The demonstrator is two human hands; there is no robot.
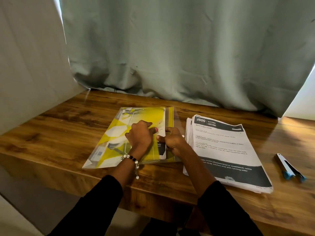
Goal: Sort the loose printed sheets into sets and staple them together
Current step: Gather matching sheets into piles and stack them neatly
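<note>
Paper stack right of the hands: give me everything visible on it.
The paper stack is a thick pile of white printed sheets lying flat on the wooden table, edges slightly uneven. The top sheet has a dark header reading "3800 KITCHEN", the title "Wash baby bottle", small text blocks and a dark band near the bottom. The right forearm crosses its near left corner; neither hand holds it.

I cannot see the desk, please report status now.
Both hands, left hand and right hand, pinching yellow folder opening. Sheet stack untouched beside. Stapler idle, far right.
</note>
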